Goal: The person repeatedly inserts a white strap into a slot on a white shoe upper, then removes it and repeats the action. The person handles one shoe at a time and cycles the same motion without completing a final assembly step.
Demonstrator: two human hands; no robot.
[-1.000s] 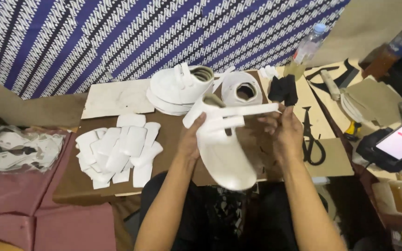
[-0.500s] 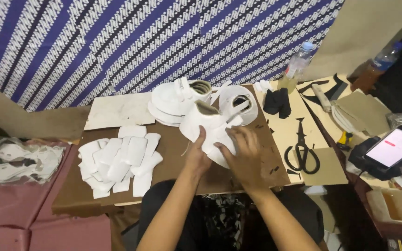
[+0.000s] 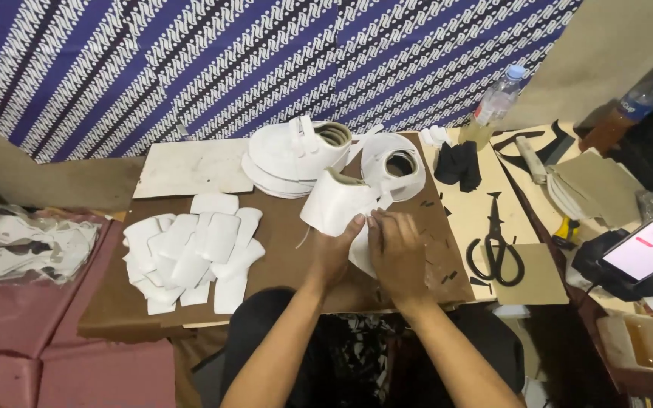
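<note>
A white shoe upper point(image 3: 338, 202) lies on the brown board point(image 3: 273, 249) in front of me, toe toward the left. My left hand point(image 3: 334, 253) grips its near edge from below. My right hand point(image 3: 396, 249) presses on the white piece at its right side, fingers curled over it. Behind it stands a finished white shoe point(image 3: 296, 151) on a stack of white pieces, and a white ring-shaped upper point(image 3: 394, 162) sits to its right.
A pile of white cut pieces point(image 3: 190, 249) lies left on the board. Black scissors point(image 3: 496, 242) rest on the tan card to the right, near black scraps point(image 3: 459, 162). A plastic bottle point(image 3: 496, 102), a lit phone point(image 3: 651, 249) and a bag of white parts point(image 3: 24, 242) surround the table.
The shoe upper was held up in both hands a second ago. It has come down onto the board, and both hands have closed in over its near side.
</note>
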